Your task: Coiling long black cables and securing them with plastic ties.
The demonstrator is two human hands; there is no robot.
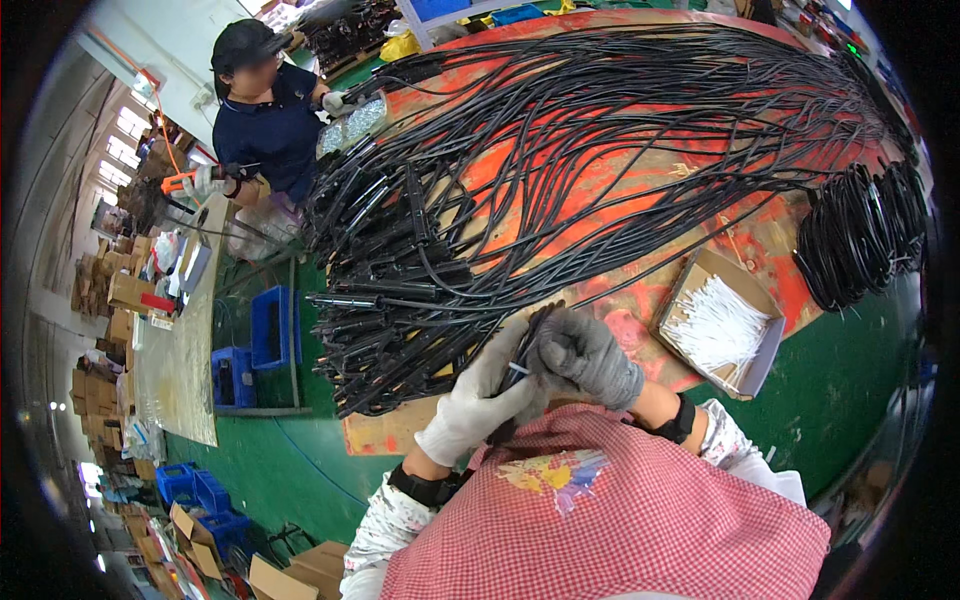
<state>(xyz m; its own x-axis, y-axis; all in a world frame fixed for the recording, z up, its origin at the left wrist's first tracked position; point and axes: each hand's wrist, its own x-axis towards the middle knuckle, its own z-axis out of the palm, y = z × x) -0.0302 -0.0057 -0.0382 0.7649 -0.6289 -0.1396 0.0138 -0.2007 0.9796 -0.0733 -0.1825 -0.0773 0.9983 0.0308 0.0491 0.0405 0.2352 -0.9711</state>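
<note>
My left hand (pixel 478 398), in a white glove, is closed around a black cable (pixel 526 342) just above my apron. My right hand (pixel 590 358), in a grey glove, pinches at the same cable from the other side, fingers bent inward. Between the two hands a short thin white strip (pixel 518 369) shows against the cable; whether it circles it I cannot tell. Just beyond my hands lies a large heap of black cables (pixel 600 190), with thicker black ends (pixel 385 285) piled at its left.
A cardboard tray (pixel 768 352) of thin white strips (pixel 722 325) sits right of my hands on the red-stained table (pixel 625 290). Coiled black cable (pixel 862 235) stands at the right edge. A co-worker (pixel 265 130) at far left holds an orange tool (pixel 178 184). Blue crates (pixel 272 325) stand left.
</note>
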